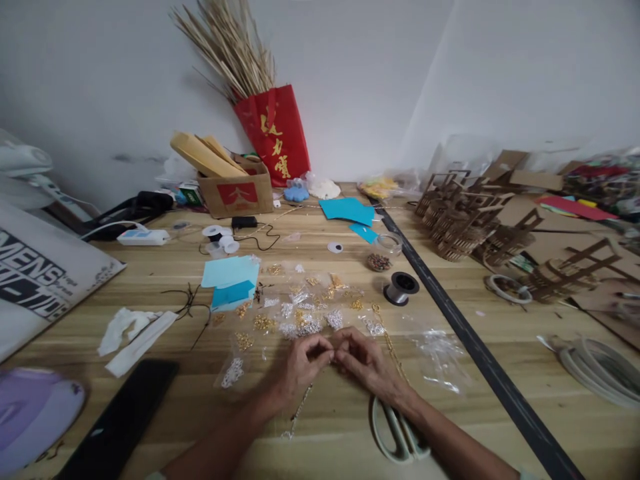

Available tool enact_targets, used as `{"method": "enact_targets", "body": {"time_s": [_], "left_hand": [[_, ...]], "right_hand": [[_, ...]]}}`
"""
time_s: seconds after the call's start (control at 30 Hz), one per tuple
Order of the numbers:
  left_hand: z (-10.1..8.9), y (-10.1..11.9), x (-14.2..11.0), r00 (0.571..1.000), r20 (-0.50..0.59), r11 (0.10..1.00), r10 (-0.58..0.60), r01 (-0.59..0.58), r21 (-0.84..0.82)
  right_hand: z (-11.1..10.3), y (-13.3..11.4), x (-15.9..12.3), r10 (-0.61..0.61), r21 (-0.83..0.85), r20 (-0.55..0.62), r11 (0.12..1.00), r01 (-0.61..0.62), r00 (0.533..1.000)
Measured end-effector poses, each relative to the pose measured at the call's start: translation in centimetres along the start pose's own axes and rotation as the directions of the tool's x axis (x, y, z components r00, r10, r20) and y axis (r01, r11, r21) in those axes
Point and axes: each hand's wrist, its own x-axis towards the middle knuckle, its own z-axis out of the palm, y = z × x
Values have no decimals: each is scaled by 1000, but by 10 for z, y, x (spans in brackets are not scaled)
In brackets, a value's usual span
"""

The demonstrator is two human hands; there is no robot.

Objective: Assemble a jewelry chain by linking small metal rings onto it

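Both my hands meet over the wooden table (320, 253) near its front edge. My left hand (303, 363) is closed in a pinch, and a thin silver chain (299, 412) hangs down from it onto the table. My right hand (361, 360) is also pinched, fingertips touching those of the left, on something too small to make out. Just beyond the hands lie several small clear bags of gold and silver beads and findings (300, 313). A pair of pale-handled scissors (397, 433) lies under my right wrist.
A spool of wire (400, 288) and a jar of beads (383, 253) stand to the right. Blue paper (230, 280), a black phone (123, 420), white cloth (133, 333), a cardboard box (235, 190), a red bag (275, 133) and laser-cut wooden models (465, 220) surround the work area.
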Motion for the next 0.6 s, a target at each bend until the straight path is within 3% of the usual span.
{"method": "enact_targets", "body": {"time_s": [0.17, 0.37, 0.6], "left_hand": [[1, 6, -4, 998, 15, 980, 62, -63, 189], [6, 5, -9, 976, 28, 893, 215, -209, 398], [7, 2, -7, 976, 29, 897, 217, -211, 389]], "right_hand": [[3, -1, -2, -26, -142, -1, 990, 25, 1000], [3, -3, -6, -84, -370, -8, 926, 75, 996], [2, -5, -10, -153, -562, 49, 813, 154, 987]]}}
